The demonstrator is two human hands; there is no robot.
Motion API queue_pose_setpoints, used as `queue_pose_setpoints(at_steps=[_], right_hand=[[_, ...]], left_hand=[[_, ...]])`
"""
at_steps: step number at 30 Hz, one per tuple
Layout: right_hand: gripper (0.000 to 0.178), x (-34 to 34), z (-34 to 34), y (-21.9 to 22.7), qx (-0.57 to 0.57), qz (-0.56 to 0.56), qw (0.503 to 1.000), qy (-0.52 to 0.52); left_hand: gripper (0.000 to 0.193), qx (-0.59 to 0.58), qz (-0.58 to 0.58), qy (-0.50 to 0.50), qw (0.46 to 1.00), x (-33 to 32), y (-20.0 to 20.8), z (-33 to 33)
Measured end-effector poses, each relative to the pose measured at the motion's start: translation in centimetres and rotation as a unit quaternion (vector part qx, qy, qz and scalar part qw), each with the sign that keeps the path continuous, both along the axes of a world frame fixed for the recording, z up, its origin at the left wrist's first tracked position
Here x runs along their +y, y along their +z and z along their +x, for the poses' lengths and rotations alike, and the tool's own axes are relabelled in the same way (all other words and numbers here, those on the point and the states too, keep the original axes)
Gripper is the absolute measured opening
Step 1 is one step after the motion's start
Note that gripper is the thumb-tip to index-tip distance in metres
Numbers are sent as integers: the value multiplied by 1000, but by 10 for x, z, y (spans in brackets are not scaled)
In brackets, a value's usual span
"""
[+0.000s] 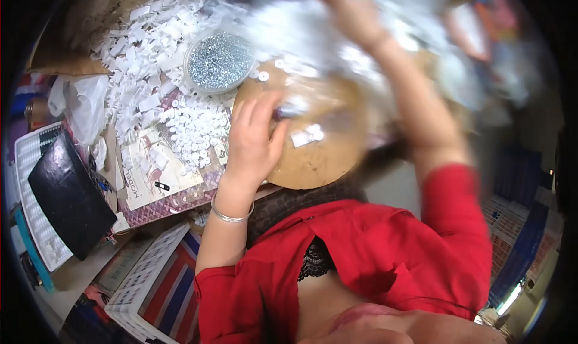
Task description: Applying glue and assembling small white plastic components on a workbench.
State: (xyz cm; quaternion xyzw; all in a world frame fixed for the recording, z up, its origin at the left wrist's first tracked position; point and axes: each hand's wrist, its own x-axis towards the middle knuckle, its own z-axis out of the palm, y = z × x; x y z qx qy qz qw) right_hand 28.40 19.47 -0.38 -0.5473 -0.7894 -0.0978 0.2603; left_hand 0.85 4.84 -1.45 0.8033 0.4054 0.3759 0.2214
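Observation:
My left hand rests over the left part of a round brown board, its fingers bent and thumb drawn in. At its fingertips shows a small shiny, purplish thing, too blurred to name. Right beside it on the board lie a flat white piece and small white round pieces. Further back, my right hand is stretched out over a blurred whitish heap. Motion smears its fingers, and whether it holds anything cannot be seen.
A clear tub of small silvery metal pieces stands behind my left hand. White flat pieces and white ring-shaped pieces are piled at left. A white basket with a black curved sheet stands beyond the table's left edge.

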Motion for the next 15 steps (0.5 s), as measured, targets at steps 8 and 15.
queue_pose_setpoints(at_steps=[8, 15], right_hand=[[16, 18, 8, 15, -10, 10, 1000, -16], [27, -127, -46, 16, 230, -278, 931, 49]], left_hand=[[22, 52, 63, -40, 996, 2, -3, -4], [23, 77, 52, -11, 996, 2, -2, -4]])
